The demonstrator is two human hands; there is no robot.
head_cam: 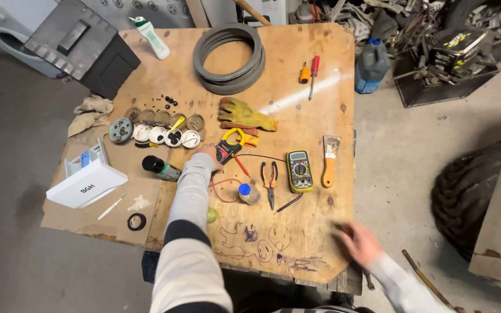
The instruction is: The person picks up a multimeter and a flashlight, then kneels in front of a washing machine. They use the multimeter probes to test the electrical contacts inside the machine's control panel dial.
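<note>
Plywood surface, scuffed, pen doodles at its near edge. Right hand at the near right corner, motion-blurred, flat on or just over the wood; fingers look loosely spread, holding nothing as far as the blur shows. Left hand reaches to mid-surface in a grey-and-black striped sleeve, fingers narrow, pinched on the lower end of the black-and-yellow clamp meter. Meter lies mid-surface, just near of the yellow-and-orange work glove, its red lead wire looping toward the small blue-capped jar.

Right of that: orange-handled pliers, yellow digital multimeter, wooden-handled scraper. Left of the hand: black spray can lying down, rows of round metal and white discs, white plastic drawer part overhanging the left edge. Far: stacked grey rubber ring gasket, red and orange screwdrivers, white-and-green bottle.

Judgement: best to grip the meter body squarely, not by the jaw, and keep the lead clear of jar and pliers so nothing drags.

Hard to tell: sleeve hides the thumb side of the grip; small green thing by the forearm half hidden; clutter beyond the far right edge unreadable.
</note>
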